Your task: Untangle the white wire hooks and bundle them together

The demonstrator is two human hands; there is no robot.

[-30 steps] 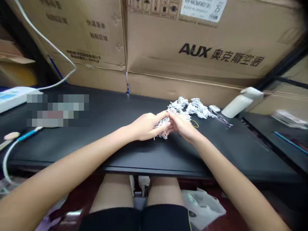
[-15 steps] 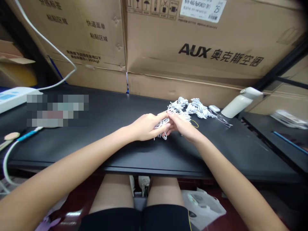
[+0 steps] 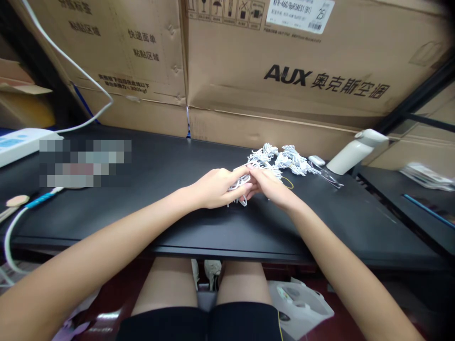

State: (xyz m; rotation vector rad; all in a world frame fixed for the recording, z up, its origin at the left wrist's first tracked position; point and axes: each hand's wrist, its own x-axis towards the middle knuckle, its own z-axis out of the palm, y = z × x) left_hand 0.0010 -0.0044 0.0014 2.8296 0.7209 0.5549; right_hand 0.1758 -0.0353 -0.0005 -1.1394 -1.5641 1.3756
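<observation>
My left hand (image 3: 214, 188) is closed around a small bundle of white cords (image 3: 242, 180). Loops and loose ends of it stick out below the fingers. My right hand (image 3: 273, 188) meets it from the other side, thumb and fingers pressed together at the bundle's right end; the fingertips partly hide what they pinch. Just behind the hands lies a pile of similar white cord bundles (image 3: 293, 162), with many short ends sticking out. Beside my right hand a thin yellow loop (image 3: 288, 183) rests on the black table (image 3: 213, 232).
A white bottle (image 3: 355, 152) leans at the back right, near a small white object (image 3: 316, 160). Large cardboard boxes (image 3: 227, 85) stand along the back. At the left are a white power strip (image 3: 21, 142) and a white cable (image 3: 10, 244). A plastic bag (image 3: 302, 308) sits below the table.
</observation>
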